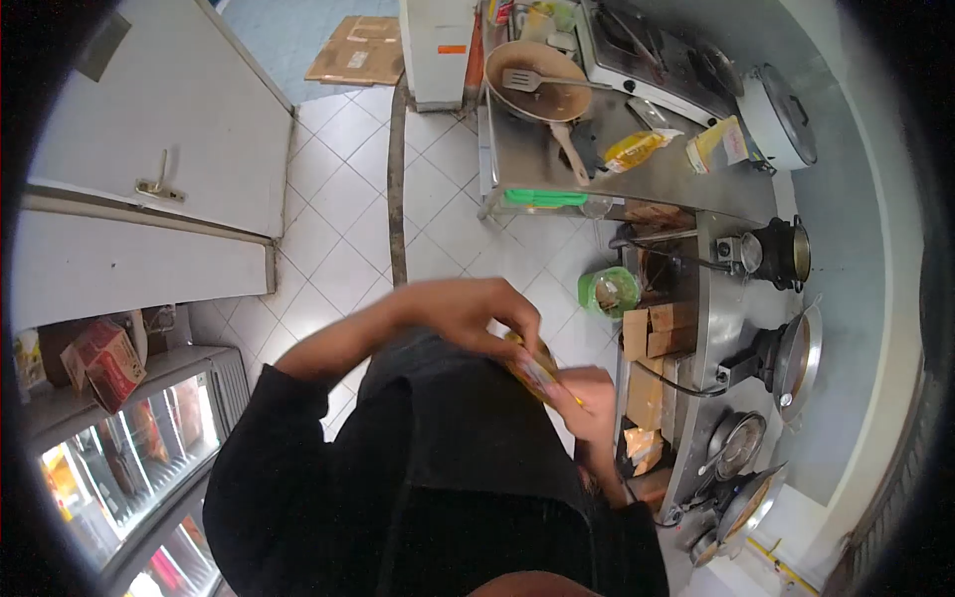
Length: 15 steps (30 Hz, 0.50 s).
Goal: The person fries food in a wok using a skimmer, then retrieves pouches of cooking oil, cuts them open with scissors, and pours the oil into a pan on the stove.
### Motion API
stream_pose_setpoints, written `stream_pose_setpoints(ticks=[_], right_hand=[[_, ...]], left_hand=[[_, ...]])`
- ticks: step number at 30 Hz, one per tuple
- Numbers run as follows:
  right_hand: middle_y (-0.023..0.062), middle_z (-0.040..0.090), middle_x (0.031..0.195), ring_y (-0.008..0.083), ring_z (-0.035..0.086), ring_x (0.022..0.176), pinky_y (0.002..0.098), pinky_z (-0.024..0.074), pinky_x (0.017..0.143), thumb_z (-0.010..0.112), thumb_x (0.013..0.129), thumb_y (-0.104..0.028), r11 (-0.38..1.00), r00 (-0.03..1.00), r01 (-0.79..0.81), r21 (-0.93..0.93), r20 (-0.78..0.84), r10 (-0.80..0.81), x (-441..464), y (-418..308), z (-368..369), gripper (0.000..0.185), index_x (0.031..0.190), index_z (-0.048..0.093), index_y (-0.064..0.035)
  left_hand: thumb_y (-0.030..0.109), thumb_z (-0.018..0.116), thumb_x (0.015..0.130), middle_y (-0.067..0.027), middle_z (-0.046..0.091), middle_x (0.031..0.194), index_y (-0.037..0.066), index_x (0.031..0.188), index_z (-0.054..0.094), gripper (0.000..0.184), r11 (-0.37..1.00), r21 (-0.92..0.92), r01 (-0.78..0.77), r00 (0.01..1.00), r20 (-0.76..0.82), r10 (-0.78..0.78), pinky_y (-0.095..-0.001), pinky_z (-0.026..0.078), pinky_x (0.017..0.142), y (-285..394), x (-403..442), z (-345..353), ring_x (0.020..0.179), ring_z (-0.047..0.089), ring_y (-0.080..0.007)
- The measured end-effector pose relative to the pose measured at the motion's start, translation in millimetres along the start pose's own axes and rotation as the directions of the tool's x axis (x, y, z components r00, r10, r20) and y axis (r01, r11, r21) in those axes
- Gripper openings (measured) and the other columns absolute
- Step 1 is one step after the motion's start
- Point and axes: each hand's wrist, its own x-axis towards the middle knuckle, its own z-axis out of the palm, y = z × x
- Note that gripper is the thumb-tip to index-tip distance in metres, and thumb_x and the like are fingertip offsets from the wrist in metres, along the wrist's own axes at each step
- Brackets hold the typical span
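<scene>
My left hand [473,313] is bent in front of my chest, its fingers closed on one end of a small yellow packet [537,366]. From the other side, my right hand [587,403] grips the packet's lower end. Fingers cover much of the packet, so its label is not readable. Up and to the right, a pan [505,100] lies on a steel counter [517,164] with a slotted spatula [524,81] across it. A yellow packet [637,149] and a yellow-and-white pouch [716,145] are close to the pan.
A green bin [587,291] is on the tiled floor ahead right. Pots and pans, including a black pot [776,254], line the right side by a gas stove [662,85]. At left are a white door [169,119] and a lit display fridge [139,448]. Flattened cardboard [356,50] lies beyond.
</scene>
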Motion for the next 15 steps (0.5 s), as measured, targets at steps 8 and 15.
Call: stream_pose_setpoints(ticks=[8, 15], right_hand=[[0.0118, 0.041, 0.052, 0.0279, 0.042, 0.043, 0.0382, 0.0315, 0.045, 0.063, 0.091, -0.012, 0.983, 0.948, 0.143, 0.114, 0.271, -0.169, 204.2, -7.5, 70.2, 0.037, 0.060, 0.045, -0.0021], [0.0117, 0.042, 0.050, 0.0265, 0.042, 0.041, 0.0373, 0.0300, 0.044, 0.061, 0.091, -0.013, 0.965, 0.947, 0.072, 0.254, 0.287, -0.146, 347.9, 4.0, 87.1, 0.037, 0.059, 0.046, -0.0014]], left_hand=[[0.019, 0.069, 0.088, -0.0105, 0.070, 0.089, 0.004, 0.095, 0.069, 0.016, 0.905, 0.264, 0.333, 0.940, -0.164, -0.297, -0.0335, 0.051, 0.072, 62.6, -126.7, -149.3, 0.080, 0.067, -0.0233], [0.031, 0.064, 0.092, -0.0074, 0.067, 0.068, 0.000, 0.081, 0.065, 0.032, 0.977, 0.198, 0.081, 0.561, -0.819, 0.119, -0.0271, 0.050, 0.057, -15.3, -180.3, -211.7, 0.064, 0.065, -0.0167]])
